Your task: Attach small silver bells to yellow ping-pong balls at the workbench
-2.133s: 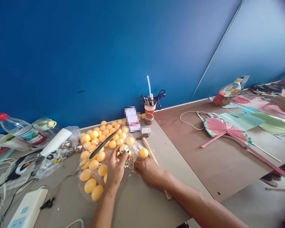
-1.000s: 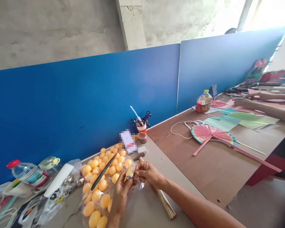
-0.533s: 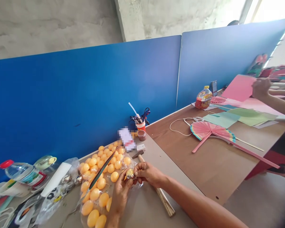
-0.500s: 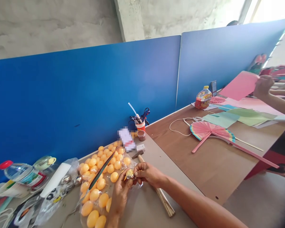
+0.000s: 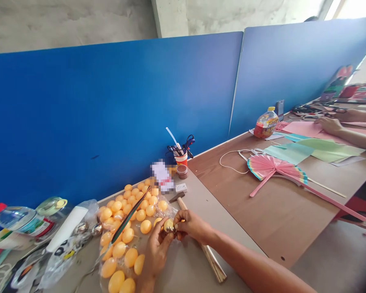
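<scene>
Between the fingertips of both hands is a small yellow-orange ball (image 5: pixel 168 224) with shiny silvery bits along its lower side. My left hand (image 5: pixel 157 244) supports it from the left, thumb and fingers closed around it. From the right, my right hand (image 5: pixel 187 225) pinches its edge; exactly what those fingers grip is partly hidden. Several plain orange balls (image 5: pixel 131 257) lie on clear plastic left of my hands, with a long dark green strip (image 5: pixel 130 215) across them. Beyond my right hand lies a hammer (image 5: pixel 177 197), and a pale wooden length (image 5: pixel 213 262) shows below my right forearm.
At the left are a red-capped bottle (image 5: pixel 24 221), a white roll (image 5: pixel 67 228) and silvery balls (image 5: pixel 96 230). A cup of tools (image 5: pixel 181 158) stands by the blue partition (image 5: pixel 116 122). Rightward lie a pink paper fan (image 5: pixel 271 166), a juice bottle (image 5: pixel 266 123) and another person's hands (image 5: pixel 331 125).
My hands keep hold of the ball, which looks slightly turned. The other person's hand has lowered the pink sheet onto the table. The view has shifted slightly.
</scene>
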A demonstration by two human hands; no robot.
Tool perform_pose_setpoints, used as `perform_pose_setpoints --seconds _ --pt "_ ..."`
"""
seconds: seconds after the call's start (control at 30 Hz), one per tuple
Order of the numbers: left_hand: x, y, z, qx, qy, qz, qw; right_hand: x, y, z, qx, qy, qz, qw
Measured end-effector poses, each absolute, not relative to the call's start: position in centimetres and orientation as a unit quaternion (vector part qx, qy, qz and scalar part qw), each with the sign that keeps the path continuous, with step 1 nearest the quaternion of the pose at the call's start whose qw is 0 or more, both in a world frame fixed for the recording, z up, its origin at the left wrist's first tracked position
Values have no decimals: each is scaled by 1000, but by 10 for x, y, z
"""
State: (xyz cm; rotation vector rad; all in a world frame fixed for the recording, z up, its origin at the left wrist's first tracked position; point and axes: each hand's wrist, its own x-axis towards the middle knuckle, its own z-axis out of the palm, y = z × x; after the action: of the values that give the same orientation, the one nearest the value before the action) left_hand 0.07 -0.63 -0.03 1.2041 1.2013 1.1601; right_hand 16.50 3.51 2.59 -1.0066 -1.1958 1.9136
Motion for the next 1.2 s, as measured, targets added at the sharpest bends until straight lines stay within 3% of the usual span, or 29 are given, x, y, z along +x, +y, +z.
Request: perform_pose_setpoints --seconds 0.27,0.33,0.4,0.53,0.67,0.87,1.2 --pt "6 -7 8 443 495 506 550 169 34 33 -370 -469 705 382" --pt "5 -6 9 403 498 536 550 176 36 37 -393 -520 648 394" --pt "2 -4 8 365 500 579 531 183 39 38 -476 -589 516 401" --pt "-4 -3 9 337 489 621 511 185 42 34 -591 -697 321 249" --pt "-5 -5 13 324 492 629 507 181 38 31 -600 -742 269 129" --pt "-2 -4 15 314 481 641 510 184 46 25 -615 -720 281 155" --pt "4 -4 22 264 415 670 555 185 50 16 -624 -738 233 111"
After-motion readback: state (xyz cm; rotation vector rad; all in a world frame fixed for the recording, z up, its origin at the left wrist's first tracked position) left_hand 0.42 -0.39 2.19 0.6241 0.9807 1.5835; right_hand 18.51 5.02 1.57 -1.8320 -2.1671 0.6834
